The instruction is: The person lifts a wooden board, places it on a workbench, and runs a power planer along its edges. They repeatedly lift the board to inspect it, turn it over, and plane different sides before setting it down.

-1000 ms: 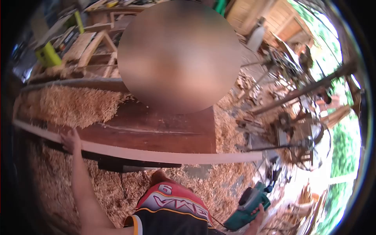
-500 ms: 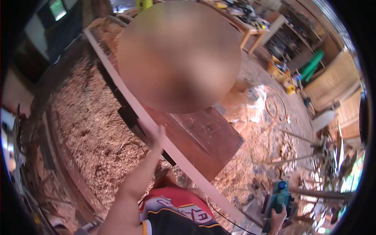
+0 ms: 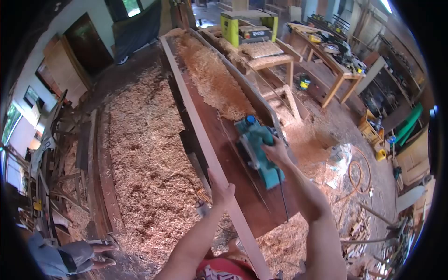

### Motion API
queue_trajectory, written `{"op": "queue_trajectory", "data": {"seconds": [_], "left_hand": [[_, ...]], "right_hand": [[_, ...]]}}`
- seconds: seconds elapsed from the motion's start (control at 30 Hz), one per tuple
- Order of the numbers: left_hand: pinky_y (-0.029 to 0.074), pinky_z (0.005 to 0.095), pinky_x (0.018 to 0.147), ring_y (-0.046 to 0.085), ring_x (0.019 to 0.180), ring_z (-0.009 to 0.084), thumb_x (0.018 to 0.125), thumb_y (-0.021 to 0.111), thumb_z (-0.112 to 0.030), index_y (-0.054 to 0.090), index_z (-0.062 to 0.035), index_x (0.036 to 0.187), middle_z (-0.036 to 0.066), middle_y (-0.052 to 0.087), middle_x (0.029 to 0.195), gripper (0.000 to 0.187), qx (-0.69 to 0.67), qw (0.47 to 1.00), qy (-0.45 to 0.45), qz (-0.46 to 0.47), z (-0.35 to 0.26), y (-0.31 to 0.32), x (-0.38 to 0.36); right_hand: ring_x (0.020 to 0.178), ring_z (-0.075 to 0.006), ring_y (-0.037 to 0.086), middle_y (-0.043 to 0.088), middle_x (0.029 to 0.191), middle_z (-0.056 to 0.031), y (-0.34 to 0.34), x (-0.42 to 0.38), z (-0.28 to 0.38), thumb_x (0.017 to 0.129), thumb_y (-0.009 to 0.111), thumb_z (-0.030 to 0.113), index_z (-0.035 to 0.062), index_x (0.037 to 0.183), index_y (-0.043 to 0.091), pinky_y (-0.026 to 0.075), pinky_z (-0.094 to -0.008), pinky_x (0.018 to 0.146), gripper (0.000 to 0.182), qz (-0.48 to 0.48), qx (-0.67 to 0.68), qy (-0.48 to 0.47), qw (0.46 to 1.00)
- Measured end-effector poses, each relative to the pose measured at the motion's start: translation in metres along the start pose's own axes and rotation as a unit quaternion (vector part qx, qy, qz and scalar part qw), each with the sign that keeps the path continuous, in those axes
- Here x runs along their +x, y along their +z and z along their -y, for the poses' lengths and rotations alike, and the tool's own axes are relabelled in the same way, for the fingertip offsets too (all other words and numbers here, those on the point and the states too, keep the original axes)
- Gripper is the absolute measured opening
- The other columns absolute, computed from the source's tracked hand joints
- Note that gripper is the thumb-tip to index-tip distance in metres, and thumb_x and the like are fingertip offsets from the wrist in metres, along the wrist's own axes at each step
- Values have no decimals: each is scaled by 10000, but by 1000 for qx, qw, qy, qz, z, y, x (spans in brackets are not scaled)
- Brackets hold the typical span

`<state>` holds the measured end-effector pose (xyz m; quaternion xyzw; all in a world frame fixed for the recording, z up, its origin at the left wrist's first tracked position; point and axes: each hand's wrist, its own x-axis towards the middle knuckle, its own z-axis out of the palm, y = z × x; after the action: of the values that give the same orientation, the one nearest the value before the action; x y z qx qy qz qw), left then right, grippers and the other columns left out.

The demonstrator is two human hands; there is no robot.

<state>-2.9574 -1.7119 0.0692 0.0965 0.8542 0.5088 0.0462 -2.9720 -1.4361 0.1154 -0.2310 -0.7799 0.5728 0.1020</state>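
A long narrow wooden board (image 3: 199, 126) runs from the far end of the bench back toward my body, its edge turned up. My left hand (image 3: 223, 190) is wrapped round the board near its middle. Over the reddish-brown bench top (image 3: 212, 140), right of the board, is a teal electric planer (image 3: 256, 147) with a blue knob at its front. My right hand (image 3: 276, 151) grips the planer's rear handle. A dark cord trails from its back end down beside my right forearm.
Wood shavings (image 3: 144, 154) cover the floor on the left and heap on the far bench. A green thickness planer (image 3: 249, 30) stands behind. An orange hose (image 3: 359, 177) lies coiled at right. At lower left is another person (image 3: 70, 254), partly in view.
My right hand has brought the electric planer from low at the right up over the bench. My left hand remains on the board. The view has shifted, showing more of the workshop.
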Motion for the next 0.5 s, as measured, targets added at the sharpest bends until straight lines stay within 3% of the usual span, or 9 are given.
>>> {"op": "queue_trajectory", "data": {"seconds": [0.1,0.2,0.27,0.3,0.37,0.4,0.43,0.47,0.5], "left_hand": [[160,381,1243,151,1500,430,745,640,-145,-2,140,1513,357,136,1577,1041,-2,1000,5,1,5,0,1],[203,387,1228,182,1489,441,735,648,-151,-5,134,1515,358,148,1571,1056,3,998,54,-16,28,6,-2],[230,390,1216,206,1477,451,737,648,-142,2,125,1518,364,155,1564,1048,-11,999,43,-12,24,2,1],[207,388,1222,193,1485,439,742,648,-131,-4,124,1520,356,150,1570,1046,-18,999,30,-7,16,-1,-1],[163,383,1236,167,1501,414,752,649,-109,-15,121,1524,339,141,1583,1044,-39,999,8,7,-1,-5,0],[180,390,1232,186,1491,424,758,638,-109,6,130,1518,346,159,1573,1017,-23,1000,3,3,-3,-4,-1],[182,393,1232,189,1489,425,758,637,-111,12,132,1516,346,163,1572,1012,-28,1000,-3,3,-5,-5,0],[185,395,1232,193,1488,426,758,635,-113,18,135,1514,347,166,1570,1007,-33,999,-10,4,-7,-7,-1],[187,398,1231,196,1486,428,758,634,-115,25,138,1512,347,170,1568,1002,-38,999,-16,7,-7,-8,-2]], "right_hand": [[479,-102,509,548,631,-6,51,77,16,855,719,166,33,1134,628,406,-279,429,322,-5,91,-1,996],[497,-110,539,572,643,-12,81,130,1,854,719,186,32,1186,628,447,-284,450,376,-16,84,1,996],[642,-179,633,654,825,-87,80,128,9,843,733,263,40,1245,621,523,-322,622,473,-23,41,-8,999],[715,-213,680,696,916,-125,73,116,6,838,740,302,43,1274,617,561,-341,707,522,-29,14,-8,999],[1002,-300,663,660,1129,-198,61,78,-14,858,744,328,50,1332,580,522,-376,900,574,-166,-193,-207,945],[1129,-353,580,604,1220,-209,54,43,-27,886,721,294,51,1352,560,460,-411,981,549,-184,-193,-218,939],[1054,-341,593,618,1151,-179,38,-17,-12,904,692,224,27,1293,576,471,-417,923,451,-118,-125,-190,967],[932,-323,615,634,1033,-172,32,-61,-53,910,669,163,10,1156,627,489,-408,825,293,-131,-68,-250,957],[791,-307,629,635,868,-158,18,-123,-80,906,656,132,4,1020,661,503,-387,732,171,-74,-81,-135,985]]}}
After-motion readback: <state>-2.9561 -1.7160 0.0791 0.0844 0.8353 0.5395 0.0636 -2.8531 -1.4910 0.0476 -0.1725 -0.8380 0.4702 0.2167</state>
